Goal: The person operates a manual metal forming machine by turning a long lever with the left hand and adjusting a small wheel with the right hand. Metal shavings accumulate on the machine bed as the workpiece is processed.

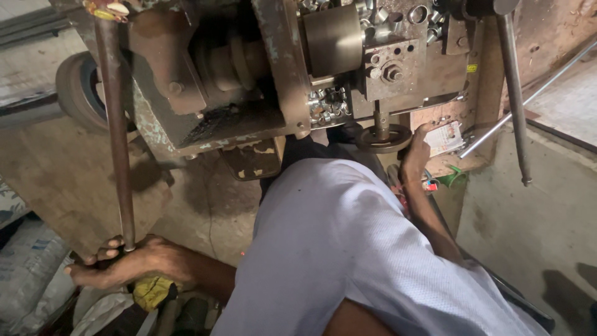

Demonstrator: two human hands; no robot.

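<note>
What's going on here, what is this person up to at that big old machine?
A person sits at a worn metal machine. Their left hand grips the lower end of a long metal lever. Their right hand reaches under the machine, beside a small printed card. Small metal rings lie piled on the machine.

Tight quarters under the press machine (pixel 273 68)

Blocked across the upper frame by the machine body; hemmed at left by the long lever rod (pixel 115 124), at right by a second rod (pixel 513 93). Open floor (pixel 199 205) at centre left and lower right; narrow gap beside the small handwheel (pixel 384 138).
</note>
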